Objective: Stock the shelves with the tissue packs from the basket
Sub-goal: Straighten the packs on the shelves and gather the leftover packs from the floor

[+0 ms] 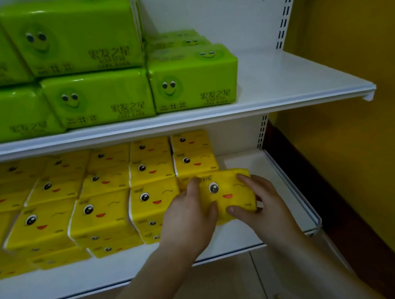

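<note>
A yellow tissue pack (227,193) with a winking face sits at the right end of the front row on the lower shelf (264,228). My left hand (190,218) grips its left side, thumb on the front and fingers over the top. My right hand (263,198) grips its right side in the same way. Several more yellow tissue packs (99,212) fill the shelf to the left in stacked rows. The basket is out of view.
Green tissue packs (99,97) are stacked on the upper shelf (296,86), whose right part is bare. A bare strip of lower shelf lies to the right of the held pack. A yellow wall (376,125) stands at the right, tiled floor (223,294) below.
</note>
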